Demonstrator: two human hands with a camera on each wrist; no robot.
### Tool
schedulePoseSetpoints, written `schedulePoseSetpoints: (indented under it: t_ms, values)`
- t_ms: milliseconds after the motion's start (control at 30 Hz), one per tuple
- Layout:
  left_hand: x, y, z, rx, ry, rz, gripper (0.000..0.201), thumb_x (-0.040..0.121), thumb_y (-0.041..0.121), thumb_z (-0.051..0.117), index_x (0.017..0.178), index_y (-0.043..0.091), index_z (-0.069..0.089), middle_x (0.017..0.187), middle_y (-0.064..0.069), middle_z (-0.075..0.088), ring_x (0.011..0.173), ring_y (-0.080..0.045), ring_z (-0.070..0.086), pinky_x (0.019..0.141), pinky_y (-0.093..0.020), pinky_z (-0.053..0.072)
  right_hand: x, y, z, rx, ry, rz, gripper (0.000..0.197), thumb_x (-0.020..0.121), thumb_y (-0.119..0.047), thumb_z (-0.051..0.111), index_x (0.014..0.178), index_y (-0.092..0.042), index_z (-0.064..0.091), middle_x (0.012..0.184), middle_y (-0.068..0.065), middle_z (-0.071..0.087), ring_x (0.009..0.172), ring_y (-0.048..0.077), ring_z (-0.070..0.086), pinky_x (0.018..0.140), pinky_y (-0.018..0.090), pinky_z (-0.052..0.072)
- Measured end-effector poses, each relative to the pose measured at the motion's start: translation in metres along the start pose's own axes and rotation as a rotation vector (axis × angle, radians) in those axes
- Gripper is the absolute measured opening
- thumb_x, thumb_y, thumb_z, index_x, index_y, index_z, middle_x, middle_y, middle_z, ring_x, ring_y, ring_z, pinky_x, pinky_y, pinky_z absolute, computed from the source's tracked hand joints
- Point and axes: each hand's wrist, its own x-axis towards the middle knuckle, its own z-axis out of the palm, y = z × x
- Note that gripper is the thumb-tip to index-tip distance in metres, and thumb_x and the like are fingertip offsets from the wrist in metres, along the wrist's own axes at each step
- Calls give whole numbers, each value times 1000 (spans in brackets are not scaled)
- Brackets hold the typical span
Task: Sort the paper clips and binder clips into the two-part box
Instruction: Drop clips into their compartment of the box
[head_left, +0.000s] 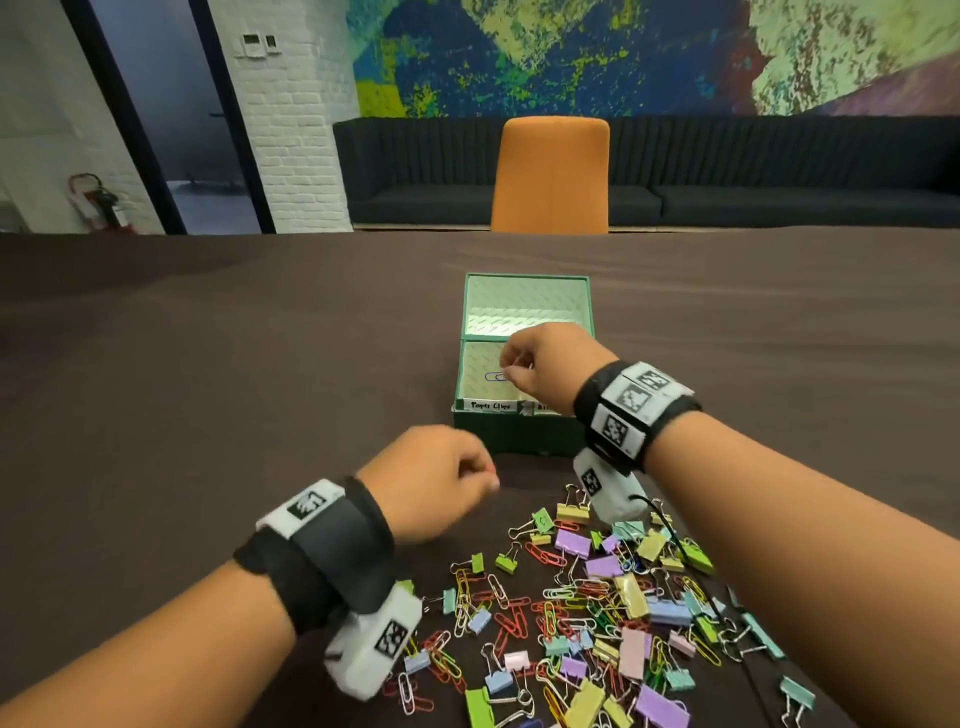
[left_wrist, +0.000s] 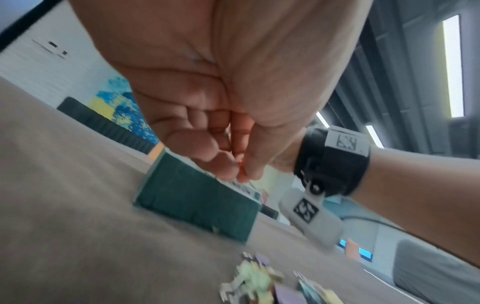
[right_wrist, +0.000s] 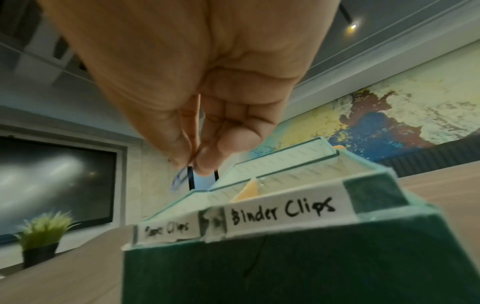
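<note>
A green two-part box (head_left: 519, 434) stands open on the table, with front labels "Paper Clips" on the left and "Binder Clips" (right_wrist: 281, 210) on the right. My right hand (head_left: 511, 371) hovers over the left compartment, thumb and forefinger pinching a blue paper clip (head_left: 492, 376) that hangs just below the fingertips (right_wrist: 179, 179). My left hand (head_left: 485, 478) is a little in front of the box, left of centre, above the table, fingers curled, pinching a red paper clip (left_wrist: 241, 164). The mixed pile of paper clips and pastel binder clips (head_left: 597, 597) lies near me, under my right forearm.
The box lid (head_left: 524, 304) stands open behind the compartments. An orange chair (head_left: 550, 176) and a dark sofa (head_left: 779, 171) sit beyond the table's far edge. A small potted plant (right_wrist: 41, 232) stands on the table to the left. Brown cloth (head_left: 208, 364) covers the table.
</note>
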Motion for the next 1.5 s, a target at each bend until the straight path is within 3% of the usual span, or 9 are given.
schedulePoseSetpoints:
  t_ms: [200, 333, 433, 600, 733, 833, 967, 1200, 1500]
  values:
    - [49, -15, -20, -141, 223, -147, 9, 88, 23, 66, 85, 18, 73, 75, 7, 67, 66, -11, 61, 69, -27, 50, -32, -5, 2, -122, -6, -126, 13, 90, -31, 64, 103, -28, 67, 107, -5, 62, 93, 16, 60, 83, 31, 49]
    - [83, -15, -21, -65, 276, -162, 9, 89, 24, 63, 92, 20, 71, 86, 7, 68, 85, -16, 62, 78, -25, 46, -94, -6, 0, -221, -439, -138, 13, 88, -21, 62, 95, -28, 69, 88, -10, 67, 79, 12, 61, 68, 24, 48]
    - [99, -10, -21, 49, 102, -170, 37, 90, 27, 64, 126, 17, 65, 110, 0, 71, 105, -21, 63, 95, -29, 47, -126, 1, 10, -296, -583, -119, 25, 88, -23, 62, 108, -35, 71, 100, -11, 70, 91, 13, 64, 81, 29, 53]
    - [84, -3, -14, 242, 10, -140, 43, 94, 25, 58, 137, 22, 57, 134, -3, 61, 123, -25, 56, 104, -36, 44, -140, 14, 28, -338, -562, -129, 45, 88, -41, 65, 133, -39, 57, 122, -8, 57, 107, 17, 58, 80, 31, 48]
    - [36, 12, -5, 249, 35, 68, 32, 91, 29, 63, 123, 30, 65, 115, 7, 65, 106, -16, 61, 93, -35, 50, -140, 18, 33, -336, -515, -173, 29, 90, -39, 63, 118, -35, 69, 116, -9, 57, 103, 17, 59, 72, 28, 42]
    - [-1, 24, 7, 238, -250, 193, 21, 90, 35, 65, 111, 34, 69, 98, 16, 64, 89, -4, 59, 84, -30, 52, -139, 17, 34, -358, -501, -225, 19, 91, -35, 60, 103, -30, 74, 106, -8, 63, 96, 17, 61, 75, 30, 50]
    - [-20, 31, 28, 333, -476, 246, 24, 89, 47, 62, 102, 27, 65, 92, 8, 60, 84, -14, 58, 77, -36, 52, -139, 16, 35, -328, -494, -198, 17, 90, -34, 59, 100, -33, 72, 102, -10, 68, 95, 17, 63, 79, 29, 50]
    - [-18, 39, 50, 442, -515, 261, 46, 94, 55, 49, 132, 27, 54, 120, 0, 55, 107, -23, 57, 88, -43, 50, -142, 19, 33, -285, -430, -190, 11, 87, -25, 52, 90, -27, 63, 78, -9, 59, 74, 18, 56, 70, 28, 49]
    - [-19, 37, 46, 395, -473, 303, 13, 95, 36, 54, 98, 29, 64, 102, 6, 57, 92, -18, 56, 79, -39, 50, -144, 14, 35, -268, -524, -125, 36, 81, -53, 66, 114, -39, 67, 98, -9, 66, 88, 15, 62, 75, 31, 53]
